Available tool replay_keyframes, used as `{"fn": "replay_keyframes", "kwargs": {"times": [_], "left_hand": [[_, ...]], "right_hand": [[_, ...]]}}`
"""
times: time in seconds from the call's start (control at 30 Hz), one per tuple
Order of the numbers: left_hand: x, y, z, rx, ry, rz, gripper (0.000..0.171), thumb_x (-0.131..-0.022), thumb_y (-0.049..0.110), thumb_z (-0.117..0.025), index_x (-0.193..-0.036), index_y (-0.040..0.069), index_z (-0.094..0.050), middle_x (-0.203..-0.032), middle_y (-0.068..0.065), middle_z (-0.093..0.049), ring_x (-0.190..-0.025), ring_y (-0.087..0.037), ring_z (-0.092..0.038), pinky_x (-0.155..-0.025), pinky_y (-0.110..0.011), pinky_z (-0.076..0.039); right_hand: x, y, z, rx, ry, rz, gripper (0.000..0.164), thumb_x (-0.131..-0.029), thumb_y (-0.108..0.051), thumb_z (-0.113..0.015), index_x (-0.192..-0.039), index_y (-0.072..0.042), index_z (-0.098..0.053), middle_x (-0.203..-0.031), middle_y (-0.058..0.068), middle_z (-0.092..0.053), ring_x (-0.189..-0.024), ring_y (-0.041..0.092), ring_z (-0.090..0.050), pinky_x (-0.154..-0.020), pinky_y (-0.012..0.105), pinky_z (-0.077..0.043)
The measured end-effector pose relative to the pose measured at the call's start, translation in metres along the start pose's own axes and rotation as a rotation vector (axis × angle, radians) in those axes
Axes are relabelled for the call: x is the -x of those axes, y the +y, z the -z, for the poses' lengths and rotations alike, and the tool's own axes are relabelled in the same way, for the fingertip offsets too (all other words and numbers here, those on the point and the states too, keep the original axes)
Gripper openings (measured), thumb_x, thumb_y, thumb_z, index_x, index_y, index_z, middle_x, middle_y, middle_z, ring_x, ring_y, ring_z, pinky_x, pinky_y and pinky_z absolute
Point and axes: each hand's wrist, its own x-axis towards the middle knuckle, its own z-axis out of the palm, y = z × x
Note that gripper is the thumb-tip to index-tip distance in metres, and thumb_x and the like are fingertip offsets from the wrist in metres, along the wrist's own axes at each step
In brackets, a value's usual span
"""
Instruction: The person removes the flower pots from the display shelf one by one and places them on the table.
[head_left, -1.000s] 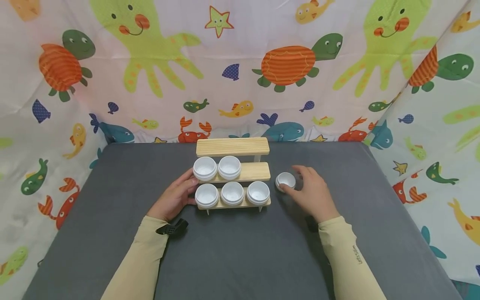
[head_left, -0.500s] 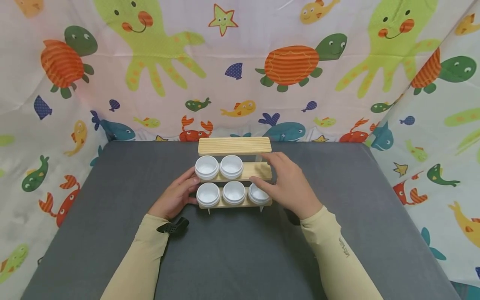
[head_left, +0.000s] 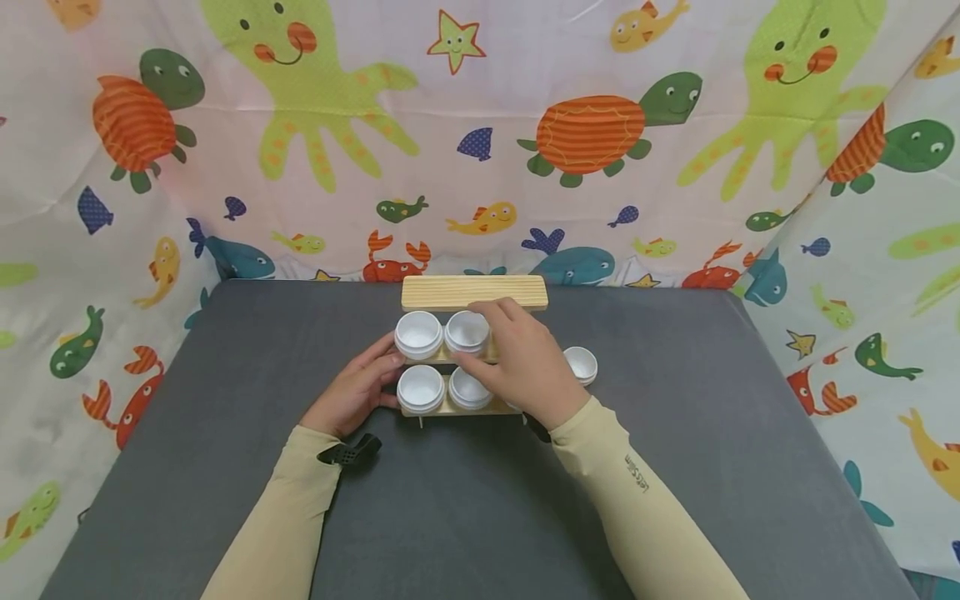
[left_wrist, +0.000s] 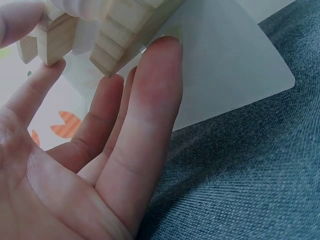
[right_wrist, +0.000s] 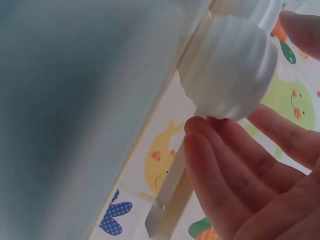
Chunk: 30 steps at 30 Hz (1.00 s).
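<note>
A three-tier wooden rack point(head_left: 475, 292) with translucent side panels stands on the table, white ribbed cups on its lower two shelves. At its left end my left hand point(head_left: 352, 390) holds the rack; in the left wrist view its fingertips point(left_wrist: 159, 65) lie against the panel and wooden shelf ends point(left_wrist: 112, 52). My right hand point(head_left: 521, 362) grips the right-hand cup point(head_left: 467, 332) of the middle shelf, fingers behind and thumb in front. The right wrist view shows fingertips at the lower edge of this ribbed cup point(right_wrist: 227, 70). The right hand hides most of the bottom row's right cup.
One more white cup point(head_left: 581, 364) stands on the grey table point(head_left: 450, 517), right of the rack. Cups remain at the middle shelf's left point(head_left: 418, 334) and along the bottom shelf. A sea-animal curtain point(head_left: 480, 125) hangs behind and at both sides.
My right hand has let go of the cup on the table and moved left to the middle shelf's right-hand cup. The left hand stays at the rack's left end.
</note>
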Motion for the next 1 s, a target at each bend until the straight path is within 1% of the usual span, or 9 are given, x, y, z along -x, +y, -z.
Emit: {"fn": "replay_keyframes", "kwargs": {"times": [0.2, 0.37, 0.5, 0.63, 0.87, 1.0], "left_hand": [[0.0007, 0.0018, -0.0013, -0.005, 0.001, 0.003, 0.065, -0.115, 0.034, -0.052, -0.173, 0.024, -0.026, -0.171, -0.015, -0.038, -0.132, -0.021, -0.062, -0.088, -0.047, -0.062], [0.0011, 0.0014, -0.0011, -0.01, 0.003, 0.007, 0.064, -0.115, 0.034, -0.051, -0.174, 0.024, -0.026, -0.171, -0.016, -0.038, -0.131, -0.021, -0.062, -0.088, -0.046, -0.062], [0.0006, 0.0013, -0.0008, -0.015, 0.01, 0.014, 0.065, -0.115, 0.035, -0.051, -0.173, 0.025, -0.026, -0.171, -0.015, -0.039, -0.131, -0.022, -0.063, -0.088, -0.045, -0.062], [-0.0001, 0.0013, -0.0008, -0.014, 0.016, 0.014, 0.065, -0.114, 0.034, -0.052, -0.173, 0.025, -0.027, -0.171, -0.015, -0.04, -0.132, -0.022, -0.063, -0.088, -0.045, -0.062], [-0.0014, 0.0008, -0.0007, 0.004, 0.019, 0.009, 0.065, -0.115, 0.031, -0.051, -0.174, 0.023, -0.025, -0.17, -0.019, -0.04, -0.127, -0.016, -0.065, -0.087, -0.044, -0.062], [-0.0016, 0.0012, -0.0009, 0.009, 0.019, 0.018, 0.065, -0.115, 0.031, -0.051, -0.174, 0.023, -0.025, -0.17, -0.018, -0.04, -0.128, -0.015, -0.064, -0.087, -0.045, -0.062]], "right_hand": [[-0.0009, -0.0023, -0.0036, 0.026, -0.014, -0.019, 0.069, -0.092, -0.045, -0.086, -0.148, -0.013, -0.061, -0.139, 0.011, -0.065, -0.115, 0.028, -0.072, -0.099, 0.047, -0.063], [-0.0015, -0.0032, -0.0058, 0.02, -0.016, -0.029, 0.067, -0.093, -0.043, -0.086, -0.148, -0.012, -0.061, -0.139, 0.012, -0.063, -0.114, 0.027, -0.072, -0.099, 0.049, -0.063], [-0.0021, -0.0037, -0.0069, 0.015, -0.01, -0.03, 0.066, -0.094, -0.041, -0.086, -0.147, -0.011, -0.062, -0.138, 0.013, -0.063, -0.112, 0.027, -0.071, -0.099, 0.052, -0.062], [-0.0029, -0.0038, -0.0073, 0.024, -0.005, -0.029, 0.066, -0.094, -0.04, -0.086, -0.147, -0.009, -0.062, -0.137, 0.013, -0.063, -0.111, 0.026, -0.071, -0.099, 0.051, -0.062], [-0.0028, -0.0031, -0.0073, 0.018, -0.008, -0.026, 0.065, -0.094, -0.038, -0.086, -0.147, -0.008, -0.062, -0.136, 0.013, -0.062, -0.11, 0.025, -0.07, -0.099, 0.05, -0.062], [-0.0011, -0.0017, -0.0061, 0.02, -0.009, -0.025, 0.064, -0.095, -0.038, -0.085, -0.147, -0.008, -0.063, -0.137, 0.012, -0.062, -0.11, 0.025, -0.069, -0.1, 0.05, -0.061]]}}
